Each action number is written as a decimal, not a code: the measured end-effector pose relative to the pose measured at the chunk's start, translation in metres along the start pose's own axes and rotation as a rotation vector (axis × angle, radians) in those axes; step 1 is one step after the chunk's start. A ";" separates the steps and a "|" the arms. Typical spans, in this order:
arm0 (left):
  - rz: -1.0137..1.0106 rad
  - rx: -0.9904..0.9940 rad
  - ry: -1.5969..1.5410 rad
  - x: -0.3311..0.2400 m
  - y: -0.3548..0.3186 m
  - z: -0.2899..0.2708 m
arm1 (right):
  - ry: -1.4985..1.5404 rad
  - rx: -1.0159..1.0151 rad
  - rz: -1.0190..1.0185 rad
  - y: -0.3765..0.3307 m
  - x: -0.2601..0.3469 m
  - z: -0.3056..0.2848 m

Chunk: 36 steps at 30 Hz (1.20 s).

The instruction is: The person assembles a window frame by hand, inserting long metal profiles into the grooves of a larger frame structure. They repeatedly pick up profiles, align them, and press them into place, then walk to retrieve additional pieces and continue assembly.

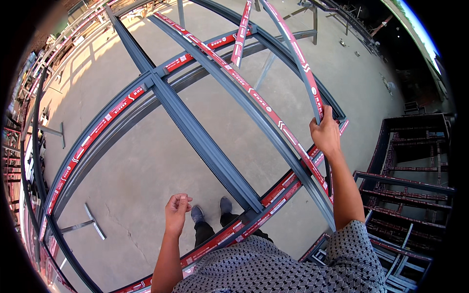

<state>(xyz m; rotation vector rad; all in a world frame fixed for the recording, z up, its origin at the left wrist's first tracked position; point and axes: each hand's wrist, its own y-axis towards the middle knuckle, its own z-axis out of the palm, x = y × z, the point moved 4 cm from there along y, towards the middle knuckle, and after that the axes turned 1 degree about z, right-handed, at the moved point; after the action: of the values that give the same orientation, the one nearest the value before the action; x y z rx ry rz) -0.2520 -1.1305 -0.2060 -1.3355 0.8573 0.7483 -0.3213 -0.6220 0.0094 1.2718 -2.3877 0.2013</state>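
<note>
My right hand (pixel 326 132), at the right of the frame, is wrapped round the near end of a long metal profile strip (pixel 300 61) faced with red-and-white film. From my grip the strip runs away toward the far edge. Below it lies a large dark grey metal frame (pixel 195 141) with a central bar and crosspieces. A loose long profile (pixel 244 88) with the same film rests diagonally across the frame. My left hand (pixel 176 210) hovers over the frame's near left opening, fingers curled in and thumb against them, with nothing visible in it.
A shorter film-covered strip (pixel 241 36) stands at the far middle. To the right are stacked dark frames (pixel 405 178) with red film. A T-shaped metal stand leg (pixel 90 222) shows on the concrete floor at the left. My shoes (pixel 198 213) are inside the frame's outline.
</note>
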 end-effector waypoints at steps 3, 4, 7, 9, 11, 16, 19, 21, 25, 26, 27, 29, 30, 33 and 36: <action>-0.052 -0.052 0.028 0.020 -0.005 -0.012 | -0.171 -0.107 0.066 0.030 -0.088 0.010; -0.059 -0.062 0.040 0.025 -0.007 -0.015 | -0.223 -0.124 0.099 0.035 -0.111 0.013; -0.084 -0.094 0.072 0.035 -0.012 -0.021 | -0.328 -0.053 0.226 0.041 -0.160 0.026; -0.102 -0.118 0.079 0.040 -0.016 -0.024 | -0.345 -0.067 0.263 0.038 -0.171 0.031; -0.105 -0.094 0.094 0.044 -0.016 -0.023 | -0.374 -0.065 0.276 0.035 -0.175 0.039; -0.136 -0.059 0.195 0.037 -0.013 -0.015 | -0.417 -0.131 0.178 0.037 -0.221 0.059; -0.158 -0.060 0.202 0.039 -0.013 -0.012 | -0.500 -0.106 0.196 0.041 -0.229 0.065; -0.143 -0.053 0.212 0.039 -0.015 -0.012 | -0.536 -0.087 0.223 0.040 -0.221 0.062; -0.152 -0.074 0.209 0.035 -0.016 -0.023 | -0.578 -0.060 0.205 0.043 -0.219 0.057; -0.148 -0.088 0.198 0.034 -0.014 -0.030 | -0.592 -0.056 0.192 0.044 -0.220 0.056; -0.143 -0.104 0.183 0.032 -0.012 -0.039 | -0.586 -0.047 0.186 0.048 -0.223 0.054; -0.125 -0.177 0.128 0.018 -0.006 -0.059 | -0.593 -0.133 0.133 0.054 -0.216 0.046; -0.117 -0.214 0.101 0.009 -0.003 -0.071 | -0.596 -0.175 0.105 0.057 -0.215 0.042; -0.044 -0.329 -0.014 -0.018 0.019 -0.126 | -0.469 -0.312 0.029 0.067 -0.190 0.027; 0.006 -0.433 -0.091 -0.056 0.050 -0.189 | -0.289 -0.360 -0.104 0.042 -0.092 0.010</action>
<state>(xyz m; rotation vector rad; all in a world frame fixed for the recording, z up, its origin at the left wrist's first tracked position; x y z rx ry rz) -0.3409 -1.3125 -0.1887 -1.6642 0.6464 1.0311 -0.3134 -0.5318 -0.0368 1.3138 -2.4328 -0.4531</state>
